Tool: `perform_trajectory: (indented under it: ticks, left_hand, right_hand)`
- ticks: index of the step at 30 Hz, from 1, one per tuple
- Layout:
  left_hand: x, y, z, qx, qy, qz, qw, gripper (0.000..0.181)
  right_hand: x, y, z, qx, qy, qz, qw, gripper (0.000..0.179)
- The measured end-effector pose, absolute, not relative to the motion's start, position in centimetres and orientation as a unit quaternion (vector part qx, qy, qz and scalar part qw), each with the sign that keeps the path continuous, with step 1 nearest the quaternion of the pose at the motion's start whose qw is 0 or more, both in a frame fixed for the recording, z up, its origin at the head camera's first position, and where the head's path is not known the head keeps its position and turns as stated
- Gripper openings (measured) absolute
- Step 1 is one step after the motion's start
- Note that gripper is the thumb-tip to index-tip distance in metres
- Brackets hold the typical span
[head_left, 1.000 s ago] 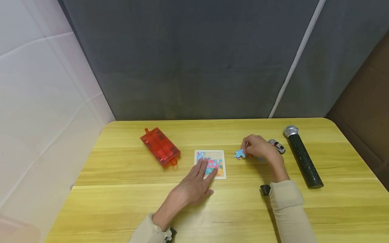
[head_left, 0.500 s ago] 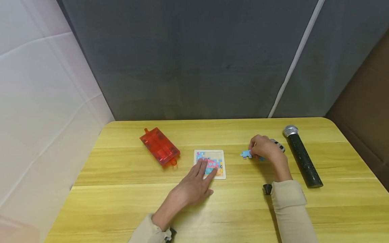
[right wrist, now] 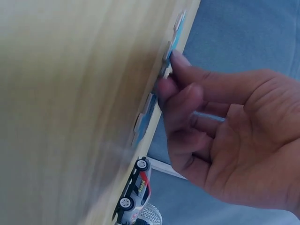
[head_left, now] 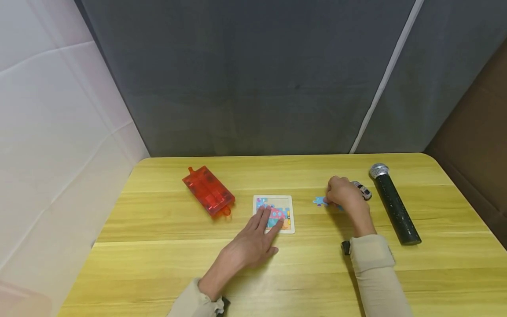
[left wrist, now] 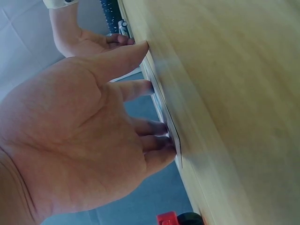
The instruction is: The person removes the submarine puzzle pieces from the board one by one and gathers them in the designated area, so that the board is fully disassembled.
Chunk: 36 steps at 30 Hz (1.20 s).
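My left hand (head_left: 253,244) lies over a small square jigsaw tray (head_left: 292,218) in the head view, its fingers extended onto the pieces and rim. In the left wrist view its fingertips rest along the tray's edge. My right hand (head_left: 345,196) pinches the near end of a light-blue jigsaw piece (head_left: 319,201), which lies at table level right of the tray. The right wrist view has thumb and forefinger at that piece (right wrist: 178,33). Another blue piece (right wrist: 144,121) lies on the table beside the hand, mostly hidden from the head camera. Inside the tray, the upper part shows bare wood.
A toy car (head_left: 362,190) sits just beyond my right hand. Farther right lies a black microphone (head_left: 396,207) with a silver head. On the left is a translucent red plastic case (head_left: 209,191). A dark curtain (head_left: 253,79) stands behind the table.
My right hand has carried the blue piece rightward and down to the table beside the other piece. The left hand and tray have stayed put.
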State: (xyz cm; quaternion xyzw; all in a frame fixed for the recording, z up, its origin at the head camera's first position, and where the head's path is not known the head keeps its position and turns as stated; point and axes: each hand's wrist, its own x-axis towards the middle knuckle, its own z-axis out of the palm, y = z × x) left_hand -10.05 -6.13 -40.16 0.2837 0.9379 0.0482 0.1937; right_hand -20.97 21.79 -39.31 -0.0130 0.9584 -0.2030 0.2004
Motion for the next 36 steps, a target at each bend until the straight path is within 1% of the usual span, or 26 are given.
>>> perform_trajectory:
  ticks: [4,7,9,13,16,18,21,24,28,36]
  left_hand:
    - [-10.0,-6.1,-40.1,0.280,0.938,0.047,0.196,0.071]
    - [-10.0,-6.2,-40.2,0.279,0.939,0.048,0.195,0.071]
    - [-10.0,-6.2,-40.5,0.279,0.940,0.050,0.191,0.071]
    - [-10.0,-6.2,-40.4,0.276,0.941,0.048,0.188,0.070]
    - [-10.0,-6.1,-40.1,0.276,0.942,0.033,0.188,0.070]
    - [-10.0,-6.0,-40.1,0.279,0.942,0.021,0.188,0.070]
    - [-10.0,-6.0,-40.2,0.283,0.940,0.007,0.189,0.069]
    - [-10.0,-5.9,-40.1,0.287,0.939,-0.004,0.190,0.068]
    - [-10.0,-5.8,-40.0,0.291,0.939,-0.027,0.184,0.067]
    - [-9.9,-5.8,-40.0,0.291,0.939,-0.044,0.179,0.067]
  right_hand:
    - [-20.9,21.4,-39.2,-0.017,0.960,-0.197,0.200,0.022]
    - [-20.8,20.8,-39.0,-0.045,0.958,-0.208,0.192,0.022]
    - [-20.8,20.1,-39.0,-0.081,0.952,-0.232,0.183,0.021]
    - [-20.6,17.7,-38.9,-0.181,0.922,-0.298,0.169,0.020]
    - [-20.4,15.3,-38.9,-0.239,0.899,-0.324,0.172,0.021]
    - [-20.1,13.6,-39.1,-0.256,0.891,-0.328,0.182,0.024]
    - [-19.7,11.8,-39.4,-0.264,0.891,-0.313,0.196,0.029]
    - [-19.5,10.9,-39.8,-0.254,0.900,-0.290,0.203,0.033]
    - [-19.5,10.6,-40.1,-0.240,0.906,-0.285,0.201,0.035]
    - [-19.5,10.4,-40.3,-0.246,0.898,-0.301,0.208,0.035]
